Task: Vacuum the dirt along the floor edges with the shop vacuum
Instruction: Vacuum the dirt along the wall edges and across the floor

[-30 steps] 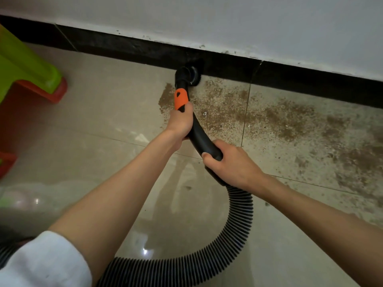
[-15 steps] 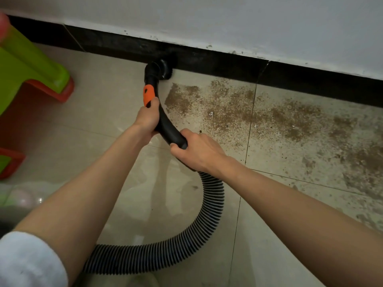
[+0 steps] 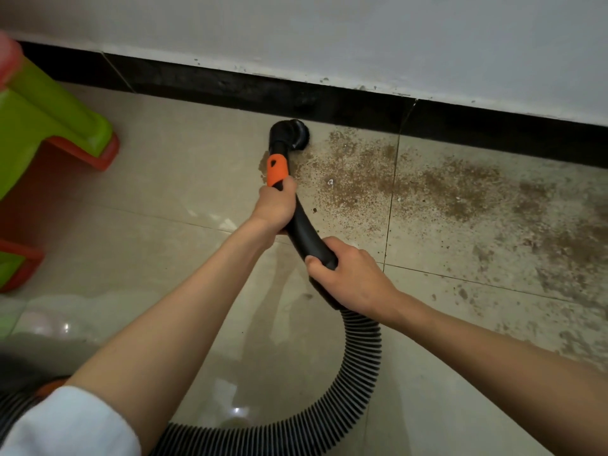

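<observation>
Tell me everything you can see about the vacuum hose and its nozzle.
The vacuum hose is black and ribbed, looks like flexible plastic, and loops across the tile floor from the lower left up to a smooth curved black handle tube. An orange collar sits above the tube, then a round black brush nozzle pressed down near the black baseboard, at the left edge of the brown dirt. The left hand grips below the collar; the right hand grips the tube's lower end.

No legible text, label, brand, number or sign is present on any visible surface.
</observation>
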Tool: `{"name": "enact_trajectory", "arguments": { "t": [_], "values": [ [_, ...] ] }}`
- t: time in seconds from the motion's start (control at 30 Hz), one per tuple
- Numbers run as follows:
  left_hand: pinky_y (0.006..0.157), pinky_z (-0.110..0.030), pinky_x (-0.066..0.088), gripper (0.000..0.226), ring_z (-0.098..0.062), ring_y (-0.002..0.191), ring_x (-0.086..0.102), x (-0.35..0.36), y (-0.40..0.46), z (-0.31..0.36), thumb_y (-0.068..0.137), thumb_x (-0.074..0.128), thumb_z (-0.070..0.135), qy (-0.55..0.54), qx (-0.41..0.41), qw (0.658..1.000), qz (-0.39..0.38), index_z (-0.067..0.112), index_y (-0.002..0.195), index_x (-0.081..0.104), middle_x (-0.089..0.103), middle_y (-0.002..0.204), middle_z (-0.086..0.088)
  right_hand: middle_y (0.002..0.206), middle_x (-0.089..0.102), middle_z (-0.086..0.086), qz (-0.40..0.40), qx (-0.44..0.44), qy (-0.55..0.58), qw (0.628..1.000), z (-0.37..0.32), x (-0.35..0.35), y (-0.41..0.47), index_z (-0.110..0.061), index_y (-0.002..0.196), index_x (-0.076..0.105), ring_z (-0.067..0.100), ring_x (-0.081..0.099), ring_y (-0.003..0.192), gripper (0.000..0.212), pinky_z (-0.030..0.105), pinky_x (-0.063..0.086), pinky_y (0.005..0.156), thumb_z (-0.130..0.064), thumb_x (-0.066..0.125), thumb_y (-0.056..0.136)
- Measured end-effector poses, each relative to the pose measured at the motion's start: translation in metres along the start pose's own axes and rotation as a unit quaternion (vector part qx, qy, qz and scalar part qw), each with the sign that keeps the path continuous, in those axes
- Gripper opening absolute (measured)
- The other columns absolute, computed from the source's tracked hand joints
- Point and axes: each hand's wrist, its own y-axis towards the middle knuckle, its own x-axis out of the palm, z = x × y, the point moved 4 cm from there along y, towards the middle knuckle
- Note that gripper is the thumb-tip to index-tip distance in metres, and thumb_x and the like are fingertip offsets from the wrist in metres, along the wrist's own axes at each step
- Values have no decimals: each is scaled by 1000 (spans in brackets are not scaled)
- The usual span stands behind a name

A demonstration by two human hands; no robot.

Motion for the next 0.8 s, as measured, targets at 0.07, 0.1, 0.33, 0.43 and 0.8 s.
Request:
{"name": "enact_trajectory", "arguments": {
  "t": [0.07, 0.1, 0.33, 0.43, 0.8],
  "values": [
    [56, -28, 45, 39, -16, 73, 52, 12, -3, 6, 98, 36, 39, 8, 7, 1000, -25, 6, 117, 43, 50, 86, -5, 74, 62, -2, 18, 10, 10, 1000, 4, -6, -5, -20, 104, 56, 18, 62, 69, 25, 36, 51, 65, -42, 50, 92],
    [56, -28, 45, 35, -16, 73, 52, 15, -4, 8, 98, 36, 38, 13, 10, 999, -34, 7, 113, 43, 50, 85, -5, 75, 63, -1, 24, 12, 15, 1000, 5, -8, -6, -20, 104, 56, 19, 63, 70, 26, 37, 52, 66, -42, 50, 92],
    [66, -32, 47, 34, -18, 75, 53, 1, 2, 12, 98, 34, 38, 30, 9, 999, -19, 7, 105, 45, 51, 82, -5, 74, 59, -6, 26, 7, -5, 1000, -8, 0, 6, -20, 103, 54, 21, 61, 73, 27, 33, 48, 62, -43, 50, 91],
    [72, -35, 48, 37, -23, 88, 55, -24, 8, 11, 98, 34, 39, 24, -4, 999, 22, 6, 109, 44, 53, 89, -7, 79, 61, -1, -2, -13, -22, 1000, -22, 7, 24, -20, 103, 54, 23, 61, 76, 27, 33, 48, 62, -44, 50, 90],
    [69, -37, 46, 50, -26, 94, 54, -56, -17, -27, 98, 35, 38, 4, -40, 997, 61, 2, 132, 36, 53, 112, -14, 88, 66, 3, -80, -39, 20, 996, -28, 35, -3, -22, 104, 55, 22, 64, 78, 26, 41, 56, 74, -44, 52, 90]
  ]
}}
